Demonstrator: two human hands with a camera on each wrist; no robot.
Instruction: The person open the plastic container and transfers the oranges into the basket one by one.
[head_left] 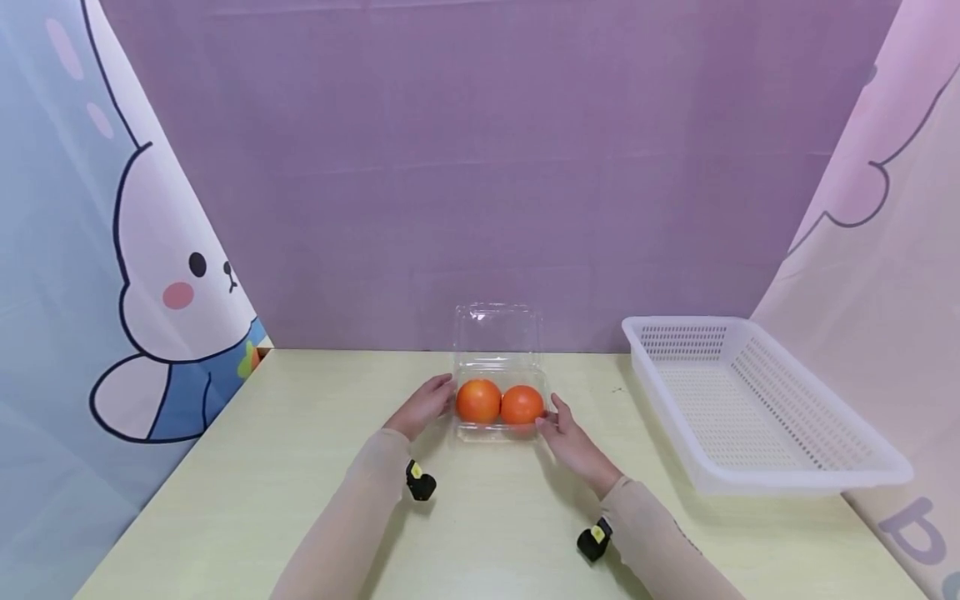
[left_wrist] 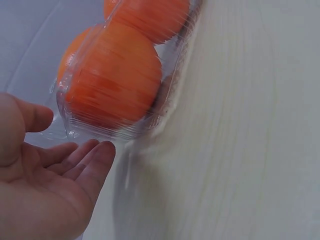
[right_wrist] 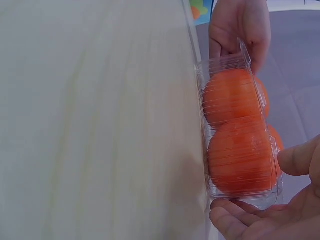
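Observation:
A clear plastic clamshell box (head_left: pixel 495 435) stands on the table with its lid (head_left: pixel 498 333) raised at the back. Two round oranges sit side by side in its base, the left orange (head_left: pixel 477 402) and the right orange (head_left: pixel 522 406). My left hand (head_left: pixel 426 405) is at the box's left side, and a small gap shows between its extended fingers (left_wrist: pixel 97 160) and the plastic. On the opposite side is my right hand (head_left: pixel 576 445), its loosely bent fingers (right_wrist: pixel 227 220) right at the end wall. Its thumb overlaps the near right corner of the rim.
A white perforated plastic basket (head_left: pixel 678 425) stands on the right of the pale wooden table (head_left: pixel 247 500). Behind the table hangs a purple cloth (head_left: pixel 480 167), with printed cartoon cloths (head_left: pixel 60 292) at both sides. Black wrist cameras (head_left: pixel 422 482) are strapped to both sleeves.

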